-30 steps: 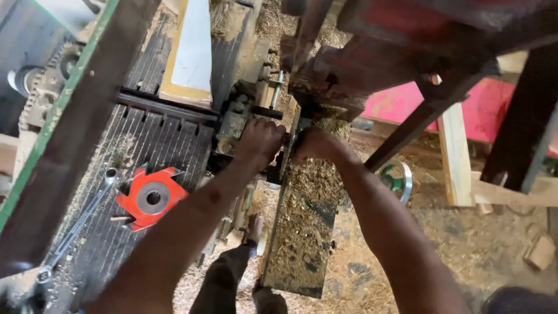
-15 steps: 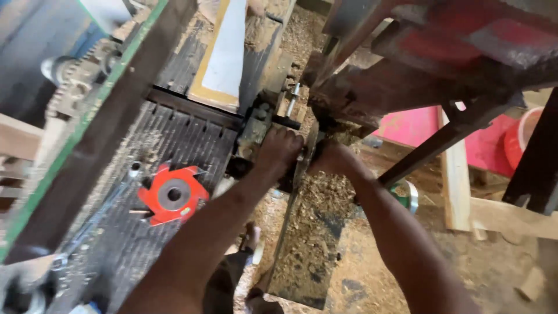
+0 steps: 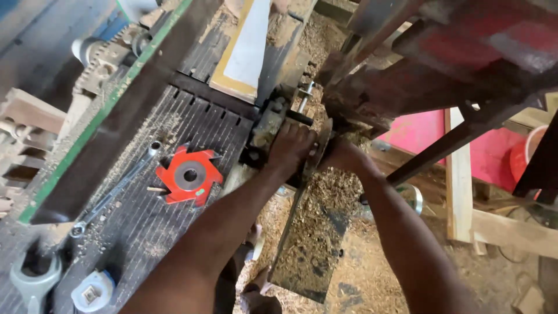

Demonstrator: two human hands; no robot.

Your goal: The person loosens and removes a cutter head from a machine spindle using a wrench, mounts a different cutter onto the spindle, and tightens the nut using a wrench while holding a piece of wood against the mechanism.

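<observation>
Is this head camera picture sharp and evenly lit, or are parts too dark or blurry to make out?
In the head view, the orange cutter and wrench on the ribbed table are sharp in daylight; the left hand and right hand reach into shadow under the dark machine frame, so what they grip is unclear; the edges look bent by the lens.

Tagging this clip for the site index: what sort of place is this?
Most likely a woodworking shop. Sawdust lies thick over the floor and a heavy ribbed machine table, an orange toothed cutter head and a long spanner lie on that table, and both hands work at the machine's edge.
</observation>
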